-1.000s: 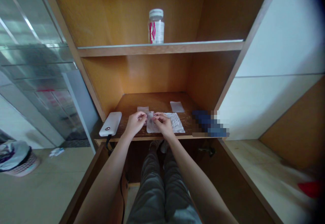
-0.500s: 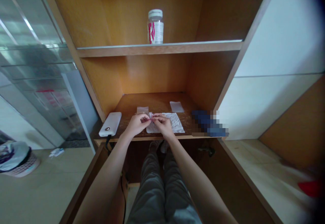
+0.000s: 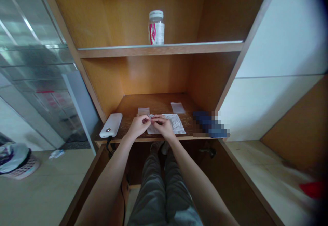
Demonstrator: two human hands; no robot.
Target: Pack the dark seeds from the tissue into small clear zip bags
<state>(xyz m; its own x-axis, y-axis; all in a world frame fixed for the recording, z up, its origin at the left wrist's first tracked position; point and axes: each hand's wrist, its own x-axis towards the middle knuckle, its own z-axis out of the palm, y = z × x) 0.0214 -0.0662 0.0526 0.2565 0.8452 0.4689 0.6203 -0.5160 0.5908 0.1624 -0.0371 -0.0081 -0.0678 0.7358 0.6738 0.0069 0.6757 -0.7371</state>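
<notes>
My left hand (image 3: 139, 127) is closed in a pinch, with thumb and forefinger meeting. Beside it my right hand (image 3: 164, 125) also pinches, its fingertips close against those of the left. Whatever lies between the fingertips is too small and hidden to make out. Both hands are over a crumpled white tissue or cloth (image 3: 178, 124) spread at the front of the wooden shelf (image 3: 156, 98). A small clear zip bag (image 3: 143, 111) lies just behind my left hand. Farther back to the right rests another clear zip bag (image 3: 178, 107).
A white power bank (image 3: 111, 124) with a black cable sits at the shelf's left end. A blurred-out dark blue item (image 3: 210, 124) lies at the right end. On the upper shelf stands a white-capped bottle (image 3: 156, 28). A waste basket (image 3: 22, 167) is on the floor at left.
The small clear piece that showed above my fingertips is no longer visible there. My fingers have shifted slightly; both hands stay over the tissue.
</notes>
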